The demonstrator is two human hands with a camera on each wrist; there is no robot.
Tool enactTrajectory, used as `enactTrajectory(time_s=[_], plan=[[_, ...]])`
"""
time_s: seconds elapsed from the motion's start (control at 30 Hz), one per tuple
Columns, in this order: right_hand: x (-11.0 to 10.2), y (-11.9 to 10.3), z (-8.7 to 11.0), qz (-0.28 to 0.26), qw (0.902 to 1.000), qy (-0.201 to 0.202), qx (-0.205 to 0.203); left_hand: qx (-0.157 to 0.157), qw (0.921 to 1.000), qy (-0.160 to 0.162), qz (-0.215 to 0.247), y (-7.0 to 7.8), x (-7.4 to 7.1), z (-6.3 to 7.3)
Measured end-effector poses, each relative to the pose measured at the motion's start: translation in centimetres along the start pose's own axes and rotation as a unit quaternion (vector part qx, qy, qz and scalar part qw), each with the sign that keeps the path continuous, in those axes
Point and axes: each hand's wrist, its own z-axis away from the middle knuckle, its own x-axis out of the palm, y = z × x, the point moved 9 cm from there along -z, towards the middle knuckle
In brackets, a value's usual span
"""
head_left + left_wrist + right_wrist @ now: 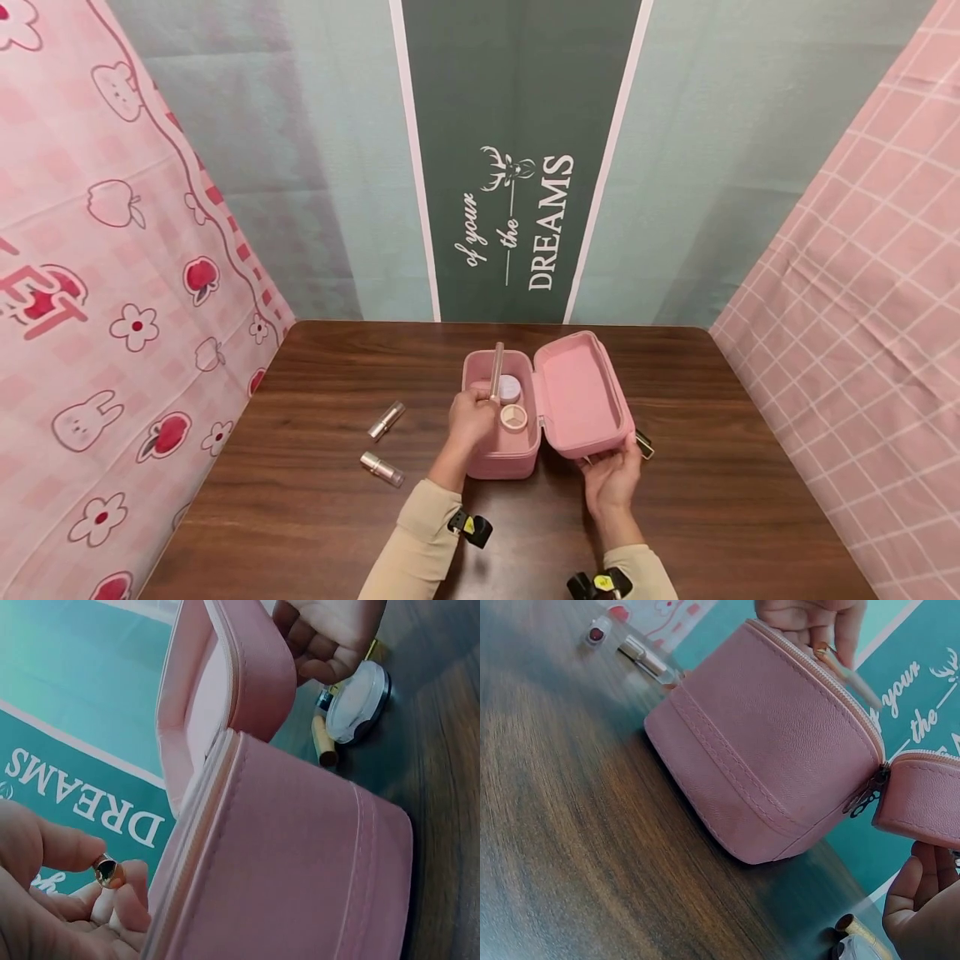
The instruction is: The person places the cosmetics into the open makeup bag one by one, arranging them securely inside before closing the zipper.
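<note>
A pink zippered cosmetic case (504, 465) stands on the table with its lid (583, 392) swung out to the right. Over the case's opening, my left hand (472, 419) pinches a slim cosmetic tube (497, 367) with a gold end (110, 873); the tube points away from me. Inside the case lie a round white-lidded jar (509, 388) and a round cream compact (513, 417) with a divided face. My right hand (611, 482) holds the lid at its near right corner, fingers bent beneath it.
Two lipsticks (387, 422) (382, 469) lie left of the case. Behind the lid on the right are a gold tube (324, 741), a round clear-topped compact (358, 703) and a dark-and-gold item (643, 444). Fabric backdrops surround the table (315, 533).
</note>
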Motion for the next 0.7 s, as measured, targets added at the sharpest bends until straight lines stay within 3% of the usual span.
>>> enactTrajectory(time_s=[0.1,0.33,0.57,0.7], plan=[[0.1,0.0,0.0,-0.003,1.0000,-0.008,0.001,0.009,0.9993,0.007,-0.034,0.5,0.1,-0.1],[0.0,-0.1,0.2,0.001,1.0000,-0.004,0.005,-0.014,0.9996,-0.002,0.023,0.2,0.3,-0.6],[-0.2,0.0,0.2,-0.002,0.9999,0.010,0.011,0.012,0.9952,0.079,-0.057,-0.3,-1.2,-0.6],[-0.2,0.1,0.2,-0.007,0.9997,0.017,0.016,0.024,0.9886,0.093,-0.116,-0.2,-1.8,-0.4]])
